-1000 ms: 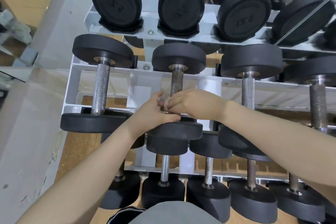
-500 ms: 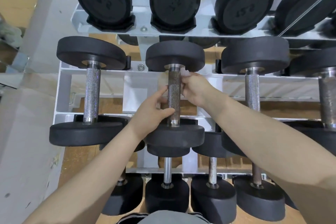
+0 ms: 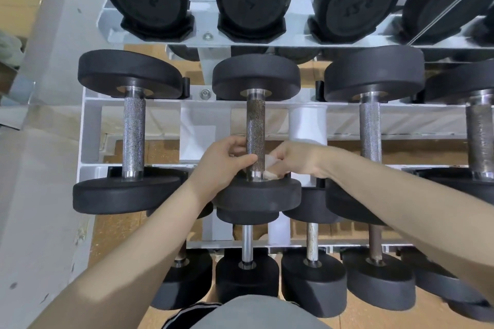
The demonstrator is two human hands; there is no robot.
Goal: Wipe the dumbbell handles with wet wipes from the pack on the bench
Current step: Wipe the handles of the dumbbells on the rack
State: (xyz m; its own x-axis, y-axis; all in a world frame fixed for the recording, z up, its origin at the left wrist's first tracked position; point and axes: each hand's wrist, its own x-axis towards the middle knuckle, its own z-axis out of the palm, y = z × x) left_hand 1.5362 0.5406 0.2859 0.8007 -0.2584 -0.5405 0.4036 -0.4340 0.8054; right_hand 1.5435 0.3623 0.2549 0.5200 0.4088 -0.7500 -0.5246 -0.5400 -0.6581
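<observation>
While the left hand (image 3: 227, 160) grips the dumbbell handle (image 3: 255, 139) at 9 o'clock, the right hand (image 3: 294, 159) pinches the wipe (image 3: 270, 165) at 3; best wrap it round, stroke full length.

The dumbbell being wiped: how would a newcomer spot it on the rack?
Look to the white rack's middle shelf, second dumbbell from the left. Its handle is darker and browner than its shiny neighbours', with both hands at its near end, the right hand pressing a white wipe against it.
</observation>
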